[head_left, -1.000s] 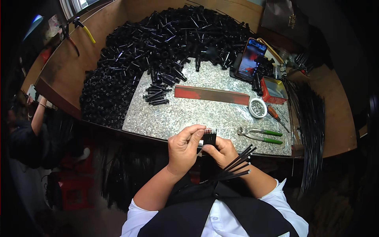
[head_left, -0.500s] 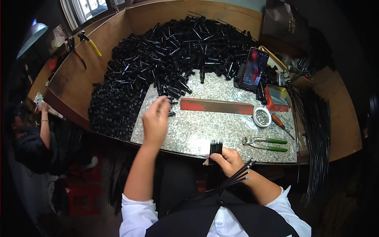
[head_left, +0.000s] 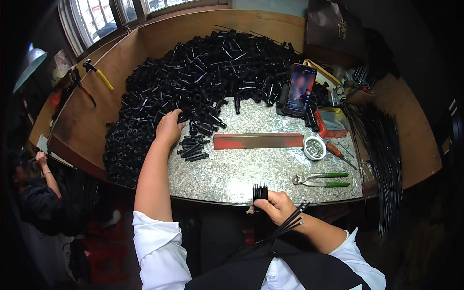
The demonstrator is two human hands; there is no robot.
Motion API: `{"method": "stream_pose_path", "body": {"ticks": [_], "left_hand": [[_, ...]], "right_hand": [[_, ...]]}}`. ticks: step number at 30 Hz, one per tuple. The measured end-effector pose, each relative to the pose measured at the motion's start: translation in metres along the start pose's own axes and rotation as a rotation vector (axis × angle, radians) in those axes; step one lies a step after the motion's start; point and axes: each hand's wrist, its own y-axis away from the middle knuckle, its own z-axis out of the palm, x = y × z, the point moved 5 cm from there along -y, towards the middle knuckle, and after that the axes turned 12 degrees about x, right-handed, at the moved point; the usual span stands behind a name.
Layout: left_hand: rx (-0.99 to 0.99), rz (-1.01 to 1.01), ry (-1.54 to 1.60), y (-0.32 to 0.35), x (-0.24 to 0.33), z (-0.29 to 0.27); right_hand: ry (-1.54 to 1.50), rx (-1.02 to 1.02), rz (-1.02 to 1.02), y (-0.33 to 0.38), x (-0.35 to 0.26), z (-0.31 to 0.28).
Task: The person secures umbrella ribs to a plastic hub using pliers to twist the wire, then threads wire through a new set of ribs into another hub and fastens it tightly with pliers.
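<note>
Black rods (head_left: 260, 192) form one bunch clamped in right hand (head_left: 280, 206), left hand's (head_left: 168, 128) grip unclear.

Around the clock face of the view there are 1 bundle of slim black rods (head_left: 260, 194) at 5 o'clock, 1 pair of green-handled metal pincers (head_left: 328, 175) at 4, 1 round white bowl (head_left: 316, 157) and 1 orange-handled screwdriver (head_left: 334, 150) at 3, and 1 dark rectangular phone (head_left: 300, 92) at 2. At 10 are 2 hand tools, 1 yellow-handled metal tool (head_left: 100, 75) and 1 red-handled metal tool (head_left: 88, 95); the glossy black tubular parts (head_left: 193, 72) at 11 are too many to count.
</note>
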Motion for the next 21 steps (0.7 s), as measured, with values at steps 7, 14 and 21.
{"method": "stream_pose_path", "body": {"ticks": [7,14,21], "left_hand": [[0.167,-0.04,-0.19,-0.002,-0.003,0.013],[0.409,0.031,-0.025,-0.008,0.006,-0.02],[0.659,0.129,0.362,0.008,0.048,-0.107]], "right_hand": [[-0.034,0.006,0.002,0.0,-0.008,0.005],[-0.044,-0.002,-0.007,0.001,-0.003,0.003],[-0.024,0.002,-0.048,0.0,-0.01,0.005]]}}
